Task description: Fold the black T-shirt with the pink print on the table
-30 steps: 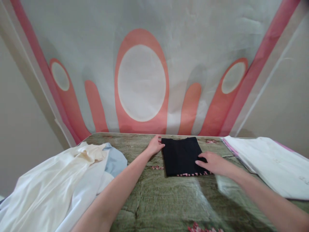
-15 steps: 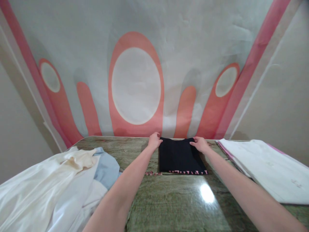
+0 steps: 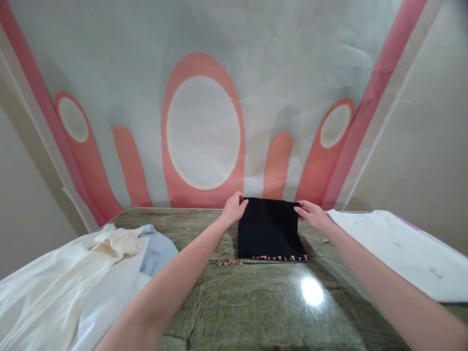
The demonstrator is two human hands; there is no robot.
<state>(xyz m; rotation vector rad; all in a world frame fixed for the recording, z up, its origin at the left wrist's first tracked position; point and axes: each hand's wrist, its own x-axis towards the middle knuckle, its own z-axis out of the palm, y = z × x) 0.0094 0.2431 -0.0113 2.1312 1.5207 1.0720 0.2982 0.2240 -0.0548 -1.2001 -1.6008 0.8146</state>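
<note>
To the left of the left hand (image 3: 234, 207), a loose heap of cream and white clothes (image 3: 84, 273) lies with a light blue piece (image 3: 159, 251), the left forearm crossing before its edge. Just right of the right hand (image 3: 311, 214) a white garment (image 3: 402, 253) lies flat; beyond both hands rises a wall (image 3: 303, 63) with pink shapes. Between the hands is the folded black cloth (image 3: 268, 229), each hand nearly closed, pinching a far corner. Its far edge is lifted; its pink-marked near edge rests on the counter (image 3: 226, 302).
</note>
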